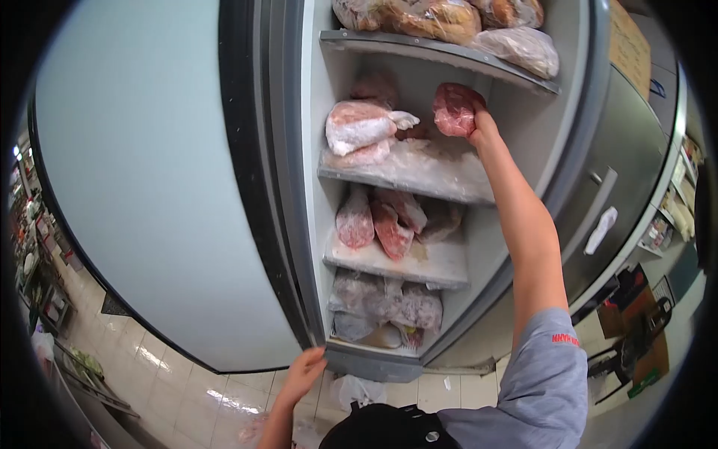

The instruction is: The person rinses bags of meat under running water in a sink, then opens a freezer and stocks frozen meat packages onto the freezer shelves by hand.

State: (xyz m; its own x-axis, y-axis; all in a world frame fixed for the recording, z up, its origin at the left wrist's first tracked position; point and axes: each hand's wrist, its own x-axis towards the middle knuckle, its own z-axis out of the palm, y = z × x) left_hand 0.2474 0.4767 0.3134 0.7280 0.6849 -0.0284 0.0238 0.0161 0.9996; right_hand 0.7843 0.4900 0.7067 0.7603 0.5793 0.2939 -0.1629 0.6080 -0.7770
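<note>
My right hand (485, 123) is inside the upright freezer, closed on a piece of red raw meat (455, 109) that looks wrapped in clear plastic. The meat is held above the frosty second shelf (404, 178), toward its right side. On the left of that shelf lies a frosted bag of meat (357, 127). Down at the lower corner of the open freezer door (172, 187), my left hand (303, 372) has its fingers bent against the door's edge.
Bagged brownish meat (434, 18) fills the top shelf. Frozen meat pieces (393, 224) lie on the third shelf, and frosted bags (385, 303) crowd the bottom. A white plastic bag (357, 391) is on the tiled floor. A steel door with a handle (591, 209) stands right.
</note>
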